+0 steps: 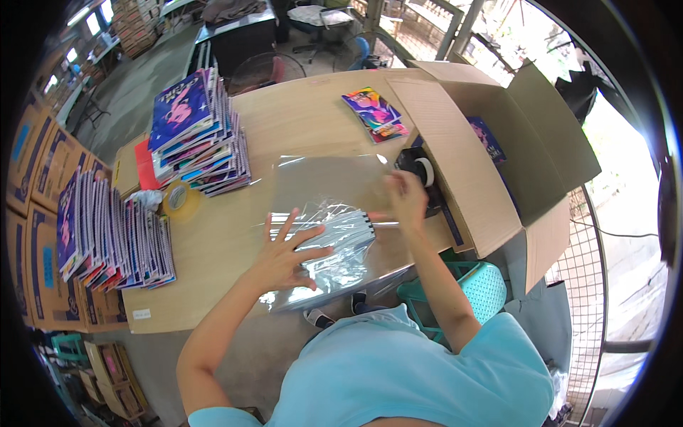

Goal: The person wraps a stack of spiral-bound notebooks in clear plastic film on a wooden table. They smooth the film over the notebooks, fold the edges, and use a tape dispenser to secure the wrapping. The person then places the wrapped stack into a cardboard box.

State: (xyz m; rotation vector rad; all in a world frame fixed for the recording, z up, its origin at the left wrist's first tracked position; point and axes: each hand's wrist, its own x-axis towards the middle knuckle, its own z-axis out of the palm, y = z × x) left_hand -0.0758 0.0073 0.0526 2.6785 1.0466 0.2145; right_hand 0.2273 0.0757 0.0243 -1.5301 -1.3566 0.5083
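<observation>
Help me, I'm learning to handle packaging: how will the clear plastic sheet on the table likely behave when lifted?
The clear plastic sheet is probably floppy, since it wrinkles beside the left hand. It looks light for its size, seeming thin enough to show the table through it. Its bright glints suggest a smooth, perhaps slippery surface.

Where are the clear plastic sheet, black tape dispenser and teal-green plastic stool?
Clear plastic sheet (347,276), head view: shiny near part.
Black tape dispenser (408,160), head view: body.
Teal-green plastic stool (488,292), head view: perforated surface.
</observation>
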